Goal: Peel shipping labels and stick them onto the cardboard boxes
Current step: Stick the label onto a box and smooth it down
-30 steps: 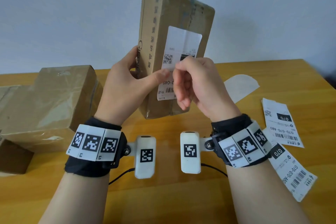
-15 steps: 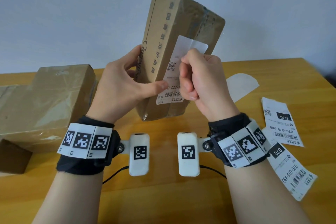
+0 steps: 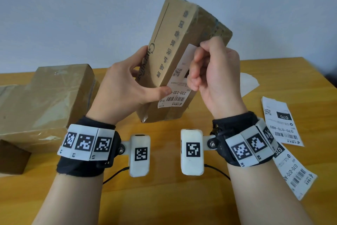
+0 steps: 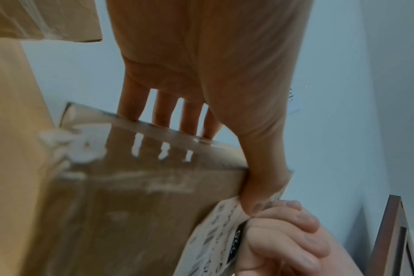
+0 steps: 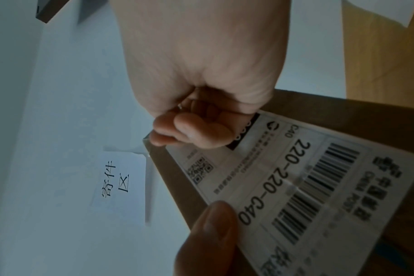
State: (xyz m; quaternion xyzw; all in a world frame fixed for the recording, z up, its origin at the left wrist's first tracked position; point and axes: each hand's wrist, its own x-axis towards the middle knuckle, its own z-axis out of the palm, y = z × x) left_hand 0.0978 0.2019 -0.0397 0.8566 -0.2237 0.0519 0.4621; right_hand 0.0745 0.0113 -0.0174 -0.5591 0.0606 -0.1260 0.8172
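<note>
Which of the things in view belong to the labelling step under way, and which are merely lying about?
In use: held cardboard box; label 220-220-C40; left hand; right hand.

Lying about: two 070 labels; taped boxes; white backing paper; table.

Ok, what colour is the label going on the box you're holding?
White with black print and a barcode: the label, clearest in the right wrist view.

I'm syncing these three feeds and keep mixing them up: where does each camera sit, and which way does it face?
Head: worn on the head, looking forward and down at both forearms, the left hand, right hand and tilted box.
Left wrist: looks along the palm at the fingers behind the box.
Right wrist: looks along the curled fingers at the label.
All three share the box and label.
</note>
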